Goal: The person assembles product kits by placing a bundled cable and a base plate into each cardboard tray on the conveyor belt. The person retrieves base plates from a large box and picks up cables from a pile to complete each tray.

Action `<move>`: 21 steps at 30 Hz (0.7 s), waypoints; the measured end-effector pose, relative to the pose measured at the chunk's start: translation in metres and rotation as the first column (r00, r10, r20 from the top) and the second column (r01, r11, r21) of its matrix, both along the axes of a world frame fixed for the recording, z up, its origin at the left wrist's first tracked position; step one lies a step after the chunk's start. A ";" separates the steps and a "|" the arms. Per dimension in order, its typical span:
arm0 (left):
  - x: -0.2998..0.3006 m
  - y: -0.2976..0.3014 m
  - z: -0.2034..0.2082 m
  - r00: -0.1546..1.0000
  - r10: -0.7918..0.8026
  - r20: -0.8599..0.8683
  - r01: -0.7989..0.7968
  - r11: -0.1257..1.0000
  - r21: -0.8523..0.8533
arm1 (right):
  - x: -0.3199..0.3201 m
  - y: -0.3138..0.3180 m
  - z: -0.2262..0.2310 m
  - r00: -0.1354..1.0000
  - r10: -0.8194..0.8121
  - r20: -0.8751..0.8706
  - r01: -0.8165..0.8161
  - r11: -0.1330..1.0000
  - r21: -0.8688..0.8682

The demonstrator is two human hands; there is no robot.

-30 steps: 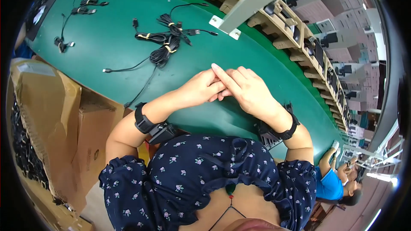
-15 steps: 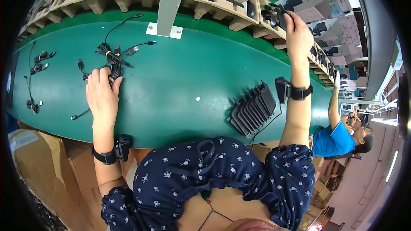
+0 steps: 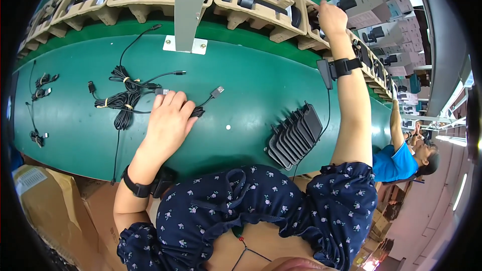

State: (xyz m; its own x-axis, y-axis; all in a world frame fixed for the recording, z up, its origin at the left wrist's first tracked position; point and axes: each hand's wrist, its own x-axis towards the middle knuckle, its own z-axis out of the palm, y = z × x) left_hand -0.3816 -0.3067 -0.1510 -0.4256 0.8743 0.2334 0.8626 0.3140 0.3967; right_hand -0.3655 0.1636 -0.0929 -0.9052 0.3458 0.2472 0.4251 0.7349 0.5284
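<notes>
My left hand (image 3: 170, 123) is closed on a bundled black USB cable (image 3: 198, 112), just above the green table. The cable's plug (image 3: 217, 92) sticks out to the right of the fingers. Beside this hand on the left lies a loose pile of tied black cables (image 3: 123, 101). My right hand (image 3: 332, 19) reaches far forward to a brown moulded tray (image 3: 312, 39) in the row. Its fingers curl over the tray, and whatever they grip is hidden. A wristband (image 3: 346, 66) with a black box sits on the right wrist.
More cables (image 3: 40, 90) lie at the table's far left. A stack of thin black pieces (image 3: 295, 136) stands right of centre. A metal post (image 3: 190, 15) rises at the table's back edge, before trays (image 3: 261, 17) of black parts. A co-worker in blue (image 3: 391, 163) works at right.
My left hand has moved right from the cable pile with a cable bundle in it. My right hand has shifted slightly forward and left; the black part seen in it is now hidden.
</notes>
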 end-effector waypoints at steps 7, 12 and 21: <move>0.000 0.005 -0.004 0.985 0.028 0.167 -0.028 1.000 -0.002 | -0.006 -0.008 -0.031 0.866 -0.318 -0.387 0.161 0.909 -0.385; 0.000 0.003 -0.007 0.982 0.032 0.186 -0.040 0.999 0.035 | 0.010 -0.004 -0.022 0.968 -0.199 -0.155 0.152 0.950 -0.272; -0.004 0.006 -0.005 0.981 0.020 0.192 -0.030 0.998 0.053 | 0.012 0.013 -0.027 0.937 -0.075 -0.342 -0.094 0.887 -0.452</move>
